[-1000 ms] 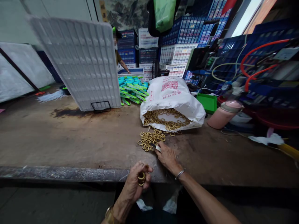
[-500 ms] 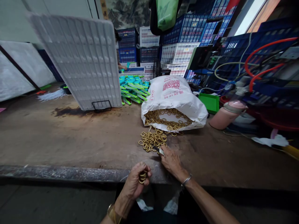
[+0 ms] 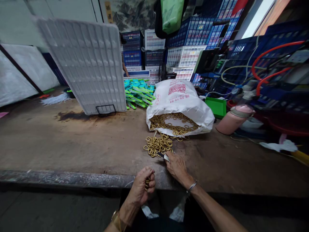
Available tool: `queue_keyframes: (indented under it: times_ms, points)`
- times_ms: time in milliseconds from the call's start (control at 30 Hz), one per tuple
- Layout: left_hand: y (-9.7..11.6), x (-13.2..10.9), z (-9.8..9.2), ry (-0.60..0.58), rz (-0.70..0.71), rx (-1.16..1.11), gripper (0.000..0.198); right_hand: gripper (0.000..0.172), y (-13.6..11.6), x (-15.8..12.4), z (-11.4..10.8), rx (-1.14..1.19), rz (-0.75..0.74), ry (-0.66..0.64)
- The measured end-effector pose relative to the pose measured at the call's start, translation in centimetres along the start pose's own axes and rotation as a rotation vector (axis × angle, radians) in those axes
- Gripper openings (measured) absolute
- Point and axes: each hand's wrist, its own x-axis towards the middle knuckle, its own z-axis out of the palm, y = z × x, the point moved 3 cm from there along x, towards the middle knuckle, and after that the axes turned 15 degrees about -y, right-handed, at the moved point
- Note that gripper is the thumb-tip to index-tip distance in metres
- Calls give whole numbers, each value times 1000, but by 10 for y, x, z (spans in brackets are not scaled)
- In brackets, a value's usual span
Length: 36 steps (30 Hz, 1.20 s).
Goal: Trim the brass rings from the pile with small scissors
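Note:
My left hand (image 3: 143, 184) is curled around a few brass-coloured rings (image 3: 147, 183), just over the table's front edge. In my right hand (image 3: 178, 168) is a small tool (image 3: 163, 156) with a dark, narrow tip and a pale grip; its exact kind cannot be made out. The tip points left at the near edge of a heap of loose rings (image 3: 156, 145). Behind that heap lies a white sack (image 3: 184, 100) with red print, its mouth facing me and many more rings inside.
A pale ribbed panel (image 3: 89, 64) stands upright on the wooden table (image 3: 79, 145) at left. Green and turquoise pieces (image 3: 138, 91) are piled beside it. A pink bottle (image 3: 235, 119) and green tray (image 3: 216, 107) sit right. Stacked crates (image 3: 185, 54) and part of a person (image 3: 125, 67) are behind.
My left fingers have closed further over the rings, which show less now. The right hand and tool stay nearly in place. The person behind has shifted an arm.

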Motion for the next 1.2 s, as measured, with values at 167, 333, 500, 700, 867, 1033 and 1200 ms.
queue_keyframes:
  times_ms: [167,333,500,700,867,1033,1200]
  points:
    - [1,3,2,22,28,116,30,20,0,-9,-3,99,-70,-13]
    - [2,10,2,92,55,257,38,31,-15,-30,-4,245,-295,-66]
    - [1,18,4,20,7,312,33,27,-28,-43,1,344,-387,-88]
    - [1,19,3,40,-18,390,30,12,-27,-39,2,577,-251,-64]
    - [0,19,4,158,93,627,27,27,-21,-32,2,824,-14,-39]
    - [5,16,15,119,278,832,24,35,-26,-30,14,1030,37,-224]
    - [3,13,15,66,170,728,24,26,-27,-29,14,1029,88,-212]
